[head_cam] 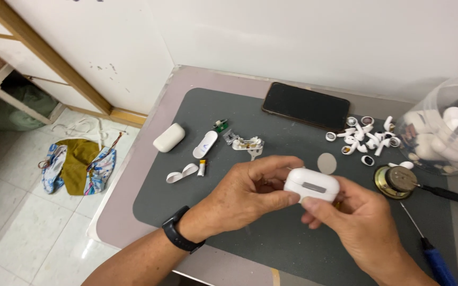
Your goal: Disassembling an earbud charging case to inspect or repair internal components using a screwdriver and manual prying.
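Both my hands hold a white earbud charging case (311,184) with a grey metal hinge strip, above the dark grey mat (250,243). My left hand (247,196), with a black watch on its wrist, grips the case's left side with thumb and fingers. My right hand (353,220) holds its right side, thumb pressed on the front lower edge. A second closed white case (168,137) lies at the mat's left edge. Taken-apart case pieces lie past my hands: a white shell half (205,144), a white strip (182,173), a small battery (202,168), a white inner frame (248,144).
A black phone (306,105) lies face up at the mat's far edge. A pile of white earbud parts (366,139) sits right of it, beside a clear tub (446,130) of white cases. A small round speaker (396,181), a black tool and a blue-handled screwdriver (433,257) lie at right. Cloth lies on the floor (78,164).
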